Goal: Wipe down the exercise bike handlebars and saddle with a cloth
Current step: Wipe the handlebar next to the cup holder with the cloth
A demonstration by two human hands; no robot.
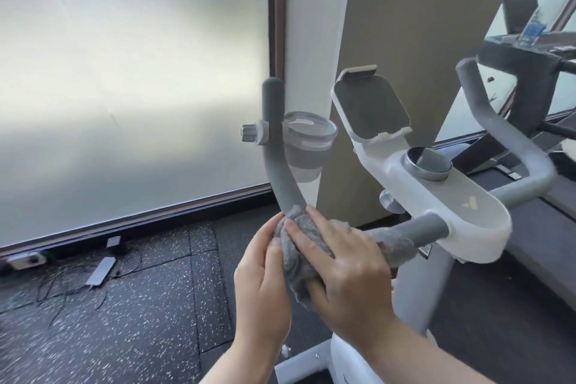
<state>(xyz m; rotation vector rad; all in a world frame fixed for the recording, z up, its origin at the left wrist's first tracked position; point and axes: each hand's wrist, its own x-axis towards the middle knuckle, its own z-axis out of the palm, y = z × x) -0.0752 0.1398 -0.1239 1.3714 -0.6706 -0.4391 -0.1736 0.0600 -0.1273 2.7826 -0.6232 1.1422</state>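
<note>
A white exercise bike with grey foam handlebars stands in front of me. Its left handlebar (278,171) curves up from the white console (448,206); the right handlebar (501,131) rises at the right. A fluffy grey cloth (304,254) is wrapped around the bend of the left handlebar. My left hand (261,284) grips the cloth from the left side. My right hand (346,265) lies over the cloth from above, fingers spread along it. The saddle is out of view.
A grey cup holder (307,146) hangs on the left handlebar beside a tablet holder (369,109). A frosted glass wall (124,72) and a beige pillar (405,72) stand behind. Cables and power strips (62,271) lie on the speckled rubber floor. A treadmill (530,59) is at right.
</note>
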